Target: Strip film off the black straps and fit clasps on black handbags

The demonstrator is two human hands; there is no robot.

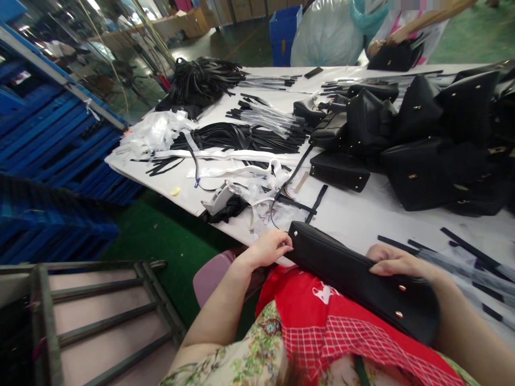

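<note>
A black leather handbag (354, 276) lies bottom-up across my lap, over a red apron, its base studded with small gold feet. My left hand (270, 247) grips the bag's left end, fingers curled around the corner. My right hand (396, 262) rests on the bag's upper edge toward the right, fingers bent over it. The bag's far side and opening are hidden.
The white table (354, 212) carries a heap of black handbags (426, 139), bundles of black straps (237, 136), clear plastic sleeves and a tape gun (219, 199). Blue crates (48, 134) stack at left. A metal rack (96, 316) stands lower left. Another person's hand holds a black bag at far right.
</note>
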